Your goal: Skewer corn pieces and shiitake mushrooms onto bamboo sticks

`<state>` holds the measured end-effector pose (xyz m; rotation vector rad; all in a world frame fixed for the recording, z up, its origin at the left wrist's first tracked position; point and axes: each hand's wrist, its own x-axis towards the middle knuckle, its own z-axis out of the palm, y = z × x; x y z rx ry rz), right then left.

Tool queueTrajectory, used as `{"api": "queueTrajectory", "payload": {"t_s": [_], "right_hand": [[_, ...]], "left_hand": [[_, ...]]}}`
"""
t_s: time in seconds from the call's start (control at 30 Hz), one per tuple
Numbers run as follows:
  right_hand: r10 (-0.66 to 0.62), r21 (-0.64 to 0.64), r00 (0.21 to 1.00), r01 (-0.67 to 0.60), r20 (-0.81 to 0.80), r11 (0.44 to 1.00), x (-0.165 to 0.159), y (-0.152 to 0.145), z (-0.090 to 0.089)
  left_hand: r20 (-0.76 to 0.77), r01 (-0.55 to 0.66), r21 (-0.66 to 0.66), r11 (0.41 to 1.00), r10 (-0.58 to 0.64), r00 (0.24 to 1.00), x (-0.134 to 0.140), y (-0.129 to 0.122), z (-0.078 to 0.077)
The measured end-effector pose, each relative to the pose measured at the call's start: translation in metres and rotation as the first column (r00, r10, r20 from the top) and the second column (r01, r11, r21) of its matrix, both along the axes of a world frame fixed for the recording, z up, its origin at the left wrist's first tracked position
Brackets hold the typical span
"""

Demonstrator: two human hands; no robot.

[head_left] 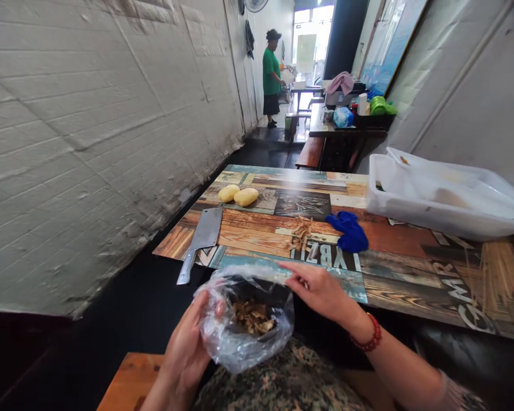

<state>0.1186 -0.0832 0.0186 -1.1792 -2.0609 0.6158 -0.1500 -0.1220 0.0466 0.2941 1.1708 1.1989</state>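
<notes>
Bag [240,355]: clear and limp, its mouth gaping upward just short of the table [251,237]'s near edge; brown peelings [255,319] lie inside.
Left hand [191,337]: curled about the bag's left side, fingers partly closed on the film.
Right hand [321,288]: half closed, fingertips at the bag's right rim; whether they pinch it, I cannot tell.
Work on the bag: you appear to be spreading its mouth between both hands.
Scraps [302,233]: a loose brown heap, in from the near edge's middle, outside the bag.
Blue cloth [352,233]: just beside the scraps, on the side toward the table's right end.
Cleaver [208,227]: blade flat by the near left corner, handle jutting past the near edge.
Potatoes [245,197]: two, apparently peeled, by the left edge toward the far left corner.
Next move at the rim: it calls, I judge, for a firm left hold; if your right hand leaves, the film could fold over the peelings. Mind the overhanging handle beyond your left hand.
</notes>
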Motion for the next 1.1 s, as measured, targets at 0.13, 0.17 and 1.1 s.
{"api": "queueTrajectory", "payload": {"t_s": [0.13,0.17,1.1], "right_hand": [[-0.386,0.182,0.922,0.383,-0.016,0.906,0.082,0.023,-0.013],[-0.469,0.24,0.883,0.45,0.024,0.86,0.104,0.03,-0.018],[-0.524,0.276,0.832,0.468,0.181,0.839,0.152,0.093,-0.078]], "left_hand": [[0.037,-0.043,-0.084,0.996,0.046,0.998,-0.001,-0.011,-0.012],[0.051,-0.046,-0.099,0.994,0.051,0.997,-0.001,-0.013,-0.015],[0.215,-0.19,-0.119,0.975,0.212,0.953,-0.031,-0.015,-0.063]]}}
